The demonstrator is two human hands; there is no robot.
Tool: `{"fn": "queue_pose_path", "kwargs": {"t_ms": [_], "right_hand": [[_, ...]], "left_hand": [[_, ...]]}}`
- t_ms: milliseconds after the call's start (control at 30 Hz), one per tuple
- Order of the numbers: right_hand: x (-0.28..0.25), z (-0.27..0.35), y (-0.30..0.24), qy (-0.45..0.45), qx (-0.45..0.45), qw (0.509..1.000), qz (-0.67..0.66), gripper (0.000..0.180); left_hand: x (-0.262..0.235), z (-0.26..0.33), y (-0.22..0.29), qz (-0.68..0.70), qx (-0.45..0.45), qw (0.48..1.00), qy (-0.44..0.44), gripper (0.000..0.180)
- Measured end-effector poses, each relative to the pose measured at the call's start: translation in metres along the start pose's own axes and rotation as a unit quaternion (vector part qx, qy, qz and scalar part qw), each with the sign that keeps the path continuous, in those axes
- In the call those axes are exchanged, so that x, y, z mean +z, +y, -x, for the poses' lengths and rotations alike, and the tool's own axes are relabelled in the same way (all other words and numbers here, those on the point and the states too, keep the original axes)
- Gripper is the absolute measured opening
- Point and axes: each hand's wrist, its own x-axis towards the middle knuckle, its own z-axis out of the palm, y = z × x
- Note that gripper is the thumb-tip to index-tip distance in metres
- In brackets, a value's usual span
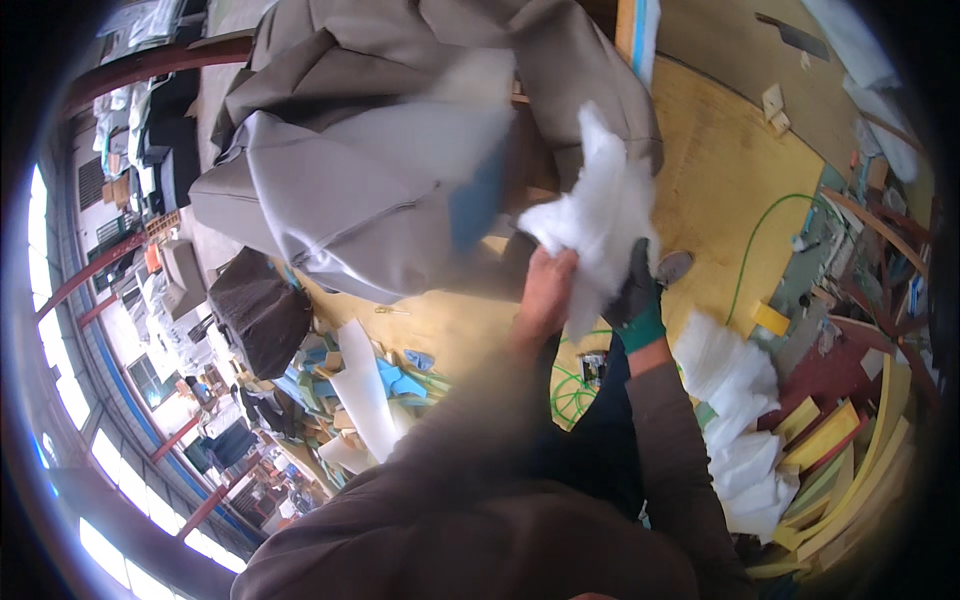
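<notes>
White fluffy batting (610, 205) is stretched between my two hands, in front of a large piece of upholstery. My bare left hand (549, 290) has its fingers closed on the batting's lower left edge. On the right, my right hand (637, 305), in a dark glove with a green cuff, grips the other edge; its fingertips are partly hidden. Beyond and to the left, grey-brown upholstery fabric (350, 180) lies in folds over the bulky piece. A blue patch (478, 205) shows in an opening near the batting, blurred.
More white batting (730, 400) lies in a heap at my right, beside yellow foam strips (835, 440). A green hose (745, 255) curves over the plywood-coloured floor (700, 130). Foam scraps (390, 380) pile up at the left, near a dark fabric-covered piece (260, 315).
</notes>
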Motion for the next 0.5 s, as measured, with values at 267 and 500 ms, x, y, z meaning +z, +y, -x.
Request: {"fn": "queue_pose_path", "kwargs": {"t_ms": [267, 500], "right_hand": [[0.031, -0.023, 0.01, 0.006, -0.025, 0.979, 0.202, 0.05], [0.02, -0.023, 0.012, -0.063, -0.123, 0.97, 0.199, 0.049]], "left_hand": [[-0.018, -0.011, -0.024, 0.31, 0.018, 0.948, -0.065, 0.043], [0.0, 0.007, 0.012, 0.174, -0.008, 0.985, -0.013, 0.057]]}}
